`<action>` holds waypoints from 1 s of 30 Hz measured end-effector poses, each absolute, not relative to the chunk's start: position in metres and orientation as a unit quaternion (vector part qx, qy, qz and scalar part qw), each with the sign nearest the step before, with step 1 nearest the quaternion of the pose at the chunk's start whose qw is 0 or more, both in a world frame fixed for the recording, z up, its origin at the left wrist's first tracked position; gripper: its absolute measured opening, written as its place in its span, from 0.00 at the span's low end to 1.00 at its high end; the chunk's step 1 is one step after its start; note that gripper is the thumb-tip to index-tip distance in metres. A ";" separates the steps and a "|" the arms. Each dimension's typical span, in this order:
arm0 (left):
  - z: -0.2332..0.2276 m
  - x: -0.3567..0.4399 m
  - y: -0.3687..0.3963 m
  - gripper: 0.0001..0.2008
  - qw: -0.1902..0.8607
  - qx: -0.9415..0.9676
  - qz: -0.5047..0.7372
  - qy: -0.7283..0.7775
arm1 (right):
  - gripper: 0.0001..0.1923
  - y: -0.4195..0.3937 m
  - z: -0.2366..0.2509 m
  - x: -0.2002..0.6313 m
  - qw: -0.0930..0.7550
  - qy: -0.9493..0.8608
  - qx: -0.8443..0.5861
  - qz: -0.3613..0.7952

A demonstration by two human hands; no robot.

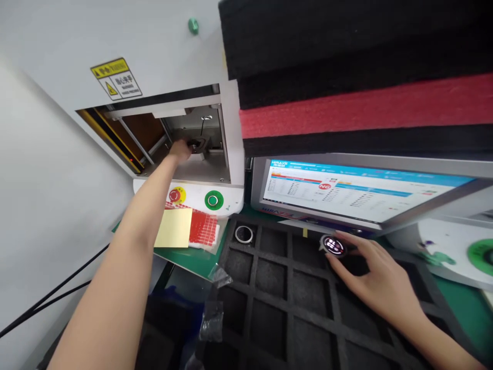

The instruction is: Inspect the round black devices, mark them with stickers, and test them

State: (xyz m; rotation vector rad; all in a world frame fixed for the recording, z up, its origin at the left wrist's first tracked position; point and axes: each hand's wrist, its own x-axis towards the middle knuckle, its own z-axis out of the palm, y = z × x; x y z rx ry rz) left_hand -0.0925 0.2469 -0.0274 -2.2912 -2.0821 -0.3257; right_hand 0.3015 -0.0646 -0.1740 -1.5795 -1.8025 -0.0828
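My left hand (181, 150) reaches through the opening of a white machine. Its fingers are closed at a dark piece on the metal fixture (203, 145) inside, and what they grip is too small and shaded to make out. My right hand (375, 275) pinches a round smartwatch (334, 245) by its rim between thumb and fingers, with its face lit and showing digits. It is held above the black foam tray (290, 267). Another round watch (244, 235), its face dark, lies in a back-left compartment of that tray.
A red emergency stop (175, 195) and a green button (213, 201) sit below the machine opening. A monitor (327, 187) showing "NG" stands behind the tray. Red stickers (203, 228) and a yellow note (173, 227) lie left. Black and red foam (358, 103) juts overhead.
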 end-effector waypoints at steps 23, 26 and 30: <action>-0.087 -0.147 0.038 0.15 -0.014 -0.849 -0.170 -0.500 | 0.30 -0.064 -0.180 0.303 0.361 -0.636 -0.682 0.004; -0.110 -0.153 0.010 0.12 -0.036 -0.849 -0.145 -0.506 | 0.30 -0.063 -0.179 0.303 0.360 -0.634 -0.684 0.025; -0.121 -0.151 0.007 0.11 -0.053 -0.836 -0.158 -0.523 | 0.30 -0.063 -0.177 0.302 0.359 -0.637 -0.680 0.044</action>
